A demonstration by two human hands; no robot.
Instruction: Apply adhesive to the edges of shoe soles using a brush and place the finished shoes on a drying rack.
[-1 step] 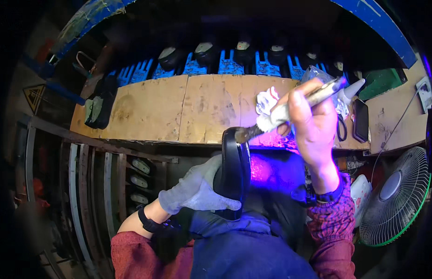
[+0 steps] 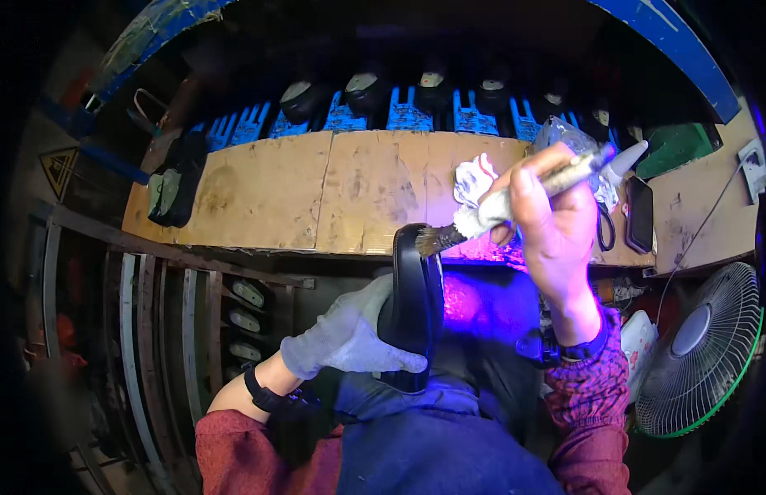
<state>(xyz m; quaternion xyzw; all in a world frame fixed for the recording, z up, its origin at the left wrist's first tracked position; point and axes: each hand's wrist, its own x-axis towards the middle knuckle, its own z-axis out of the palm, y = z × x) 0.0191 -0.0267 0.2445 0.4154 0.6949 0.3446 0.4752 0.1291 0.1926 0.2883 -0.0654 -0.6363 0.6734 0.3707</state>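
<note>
Black shoe (image 2: 413,301) lies clasped between gloved left fingers (image 2: 402,360), apparently near its heel; right fingers (image 2: 527,191) pinch a brush (image 2: 484,216).

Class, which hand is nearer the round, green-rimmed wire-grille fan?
Right. The bare right hand is above and left of the fan in the picture; the grey-gloved left hand is farther left.

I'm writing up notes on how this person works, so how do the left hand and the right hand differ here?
The left hand wears a grey glove; the right hand is bare. The left hand holds a black shoe; the right hand grips a brush. The left hand sits lower in the view, the right hand higher. Both are holding something.
</note>
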